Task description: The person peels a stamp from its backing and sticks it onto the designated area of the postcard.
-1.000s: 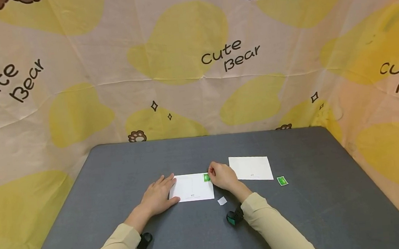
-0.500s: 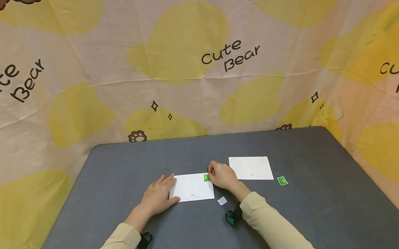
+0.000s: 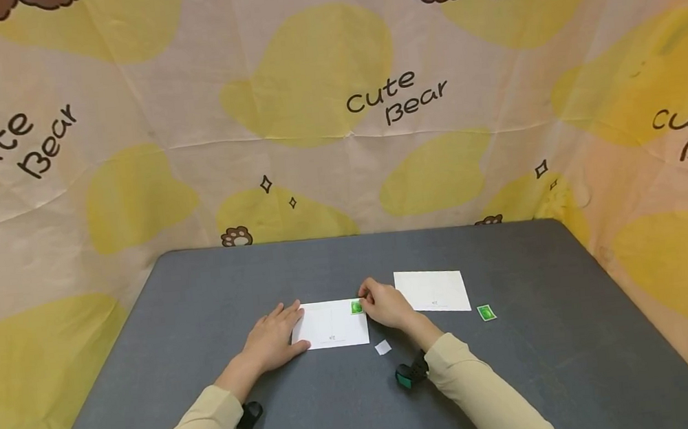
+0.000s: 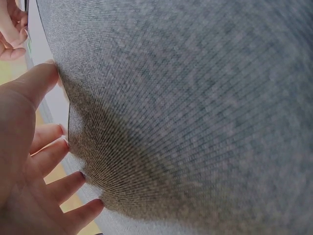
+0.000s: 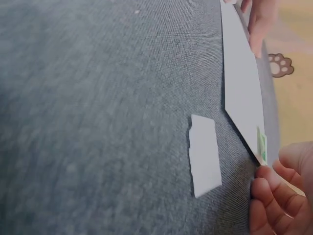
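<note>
A white card point(image 3: 332, 329) with faint print lies flat on the table, with a green stamp point(image 3: 356, 307) at its far right corner. My left hand point(image 3: 273, 340) rests on the card's left end, fingers spread and thumb along the near edge. At the stamped corner is my right hand point(image 3: 386, 304), its fingers loosely bent and fingertips right at the card's edge. In the right wrist view, the right thumb point(image 5: 293, 155) stands apart from the bent fingers, close by the stamp. Nothing shows between them.
A second white card point(image 3: 432, 291) lies to the right, behind the right hand. Beyond it is another green stamp point(image 3: 487, 312). A small white piece of paper point(image 3: 383, 347) with wavy edges sits in front of the right hand. A patterned cloth point(image 3: 309, 107) hangs behind the grey table point(image 3: 325, 409).
My right hand's fingers have loosened at the stamped corner, and its forearm has shifted slightly right. The left hand and both cards stay in place.
</note>
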